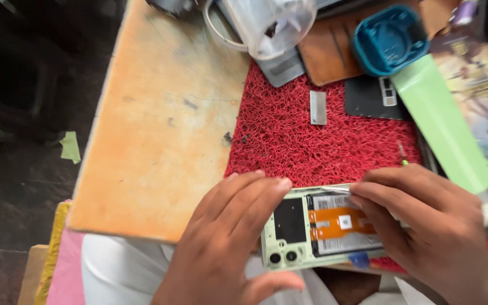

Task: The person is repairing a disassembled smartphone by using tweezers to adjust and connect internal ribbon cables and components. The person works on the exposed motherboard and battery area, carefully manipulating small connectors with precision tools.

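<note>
fingers: left hand (227, 243) and right hand (430, 226) both gripping opened green phone (312, 226) | on red mat (312, 135)

An opened pale green phone (317, 229) lies flat and back-up at the near edge of the red mat (289, 135), its cover off. Inside show a black plate beside two round camera lenses, a battery and two orange ribbon cables crossing it, with a blue tab at its near edge.
</note>
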